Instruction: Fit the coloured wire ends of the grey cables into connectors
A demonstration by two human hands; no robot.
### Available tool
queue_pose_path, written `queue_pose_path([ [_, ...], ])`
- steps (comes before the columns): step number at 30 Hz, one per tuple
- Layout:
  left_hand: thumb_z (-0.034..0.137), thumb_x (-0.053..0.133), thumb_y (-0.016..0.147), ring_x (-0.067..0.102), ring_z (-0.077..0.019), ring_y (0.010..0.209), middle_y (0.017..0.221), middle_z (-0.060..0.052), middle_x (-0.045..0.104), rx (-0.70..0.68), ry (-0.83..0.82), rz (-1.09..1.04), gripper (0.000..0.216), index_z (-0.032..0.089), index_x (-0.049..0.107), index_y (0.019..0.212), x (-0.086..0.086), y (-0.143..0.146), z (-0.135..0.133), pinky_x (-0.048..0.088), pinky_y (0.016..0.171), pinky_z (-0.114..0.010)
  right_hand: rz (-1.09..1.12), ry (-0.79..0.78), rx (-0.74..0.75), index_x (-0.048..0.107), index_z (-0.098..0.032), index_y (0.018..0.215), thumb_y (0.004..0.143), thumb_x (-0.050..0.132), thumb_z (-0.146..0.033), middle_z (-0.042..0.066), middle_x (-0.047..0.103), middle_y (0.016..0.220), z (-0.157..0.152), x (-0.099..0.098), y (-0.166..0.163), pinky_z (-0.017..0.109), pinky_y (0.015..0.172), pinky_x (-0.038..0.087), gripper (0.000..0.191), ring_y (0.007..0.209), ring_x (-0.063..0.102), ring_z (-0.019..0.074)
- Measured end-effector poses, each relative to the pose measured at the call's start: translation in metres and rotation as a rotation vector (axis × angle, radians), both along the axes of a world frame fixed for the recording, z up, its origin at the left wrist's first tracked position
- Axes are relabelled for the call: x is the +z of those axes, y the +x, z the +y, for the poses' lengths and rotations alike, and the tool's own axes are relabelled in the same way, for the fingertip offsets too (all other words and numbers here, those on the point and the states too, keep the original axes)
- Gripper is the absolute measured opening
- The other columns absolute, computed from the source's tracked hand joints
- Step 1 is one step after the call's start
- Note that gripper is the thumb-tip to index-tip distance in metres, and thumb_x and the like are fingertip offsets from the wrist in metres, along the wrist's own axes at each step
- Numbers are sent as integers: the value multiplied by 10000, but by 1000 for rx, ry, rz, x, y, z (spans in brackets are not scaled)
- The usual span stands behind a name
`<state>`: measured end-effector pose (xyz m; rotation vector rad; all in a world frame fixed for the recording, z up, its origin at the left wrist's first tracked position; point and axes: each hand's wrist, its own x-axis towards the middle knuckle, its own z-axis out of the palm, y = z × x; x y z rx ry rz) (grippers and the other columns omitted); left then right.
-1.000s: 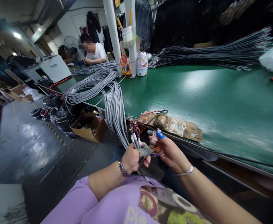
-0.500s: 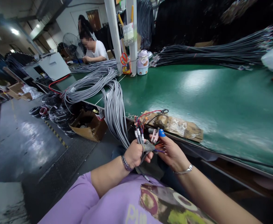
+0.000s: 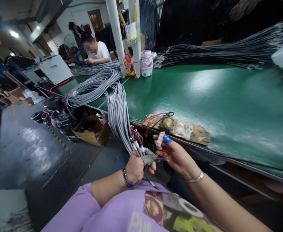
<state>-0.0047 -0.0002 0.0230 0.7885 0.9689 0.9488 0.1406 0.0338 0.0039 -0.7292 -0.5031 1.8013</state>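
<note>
Left hand [image 3: 136, 166]: 1, bare but for a grey fabric-like thumb cover [image 3: 149, 158], fingers closed around several grey round-jacketed cables [image 3: 139, 152] with white collars. Stripped multicoloured wire ends [image 3: 138, 138] stand above the fist; orange and violet thin wires [image 3: 161, 158] fan out past the thumb toward 3 o'clock. Directions run from this fist, 12 being straight ahead.

Right hand [image 3: 180, 158]: 1, at 3 o'clock, thumb in a glossy blue cover [image 3: 167, 139], pinched nearly closed on 1 small pale-pink oblong piece [image 3: 160, 140], between 1 and 2 o'clock. Whether its fingers touch the fanned wires, cannot tell.

Surroundings:
- Long grey cable coil [image 3: 93, 88], at 11 o'clock, on the green smooth-topped bench [image 3: 204, 93], part hanging over the edge.
- Brown wooden board [image 3: 200, 135], 1, wrapped in clear film, at 2 o'clock along the bench edge; thin red lead [image 3: 153, 116] at its near end.
- Brown open cardboard box [image 3: 90, 133], 1, at 10 o'clock.
- Lilac-and-white lidded cup [image 3: 146, 66], 1, at 12 o'clock.
- Long black cable bundle [image 3: 219, 53], at 1 o'clock.
- Seated co-worker in a white shirt [image 3: 103, 52], 1, between 11 and 12 o'clock.
</note>
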Motion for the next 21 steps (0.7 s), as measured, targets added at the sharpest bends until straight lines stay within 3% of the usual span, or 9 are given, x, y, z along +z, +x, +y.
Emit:
queue_pose_path([
  [6, 378, 743, 571, 463, -85, 330, 442, 8, 556, 93, -1, -38, 321, 144, 527, 610, 2, 10, 4, 369, 337, -181, -16, 29, -33, 696, -189, 755, 707, 750, -480, 1, 649, 664, 1, -1, -1, 244, 556, 458, 300, 565, 546, 114],
  [12, 389, 719, 593, 465, -84, 328, 451, 4, 559, 87, 1, -43, 311, 140, 532, 609, -3, 16, 9, 363, 340, -183, 33, 41, 175, 716, -195, 822, 721, 641, -650, 25, 642, 572, 9, -8, -2, 352, 515, 476, 472, 432, 556, 177],
  [21, 397, 729, 580, 468, -85, 329, 449, -7, 560, 104, -19, 6, 327, 130, 539, 588, -9, 20, 7, 359, 346, -186, 105, -62, 30, 707, -197, 758, 703, 732, -547, 5, 672, 615, 15, -18, -5, 282, 558, 510, 355, 536, 595, 140],
])
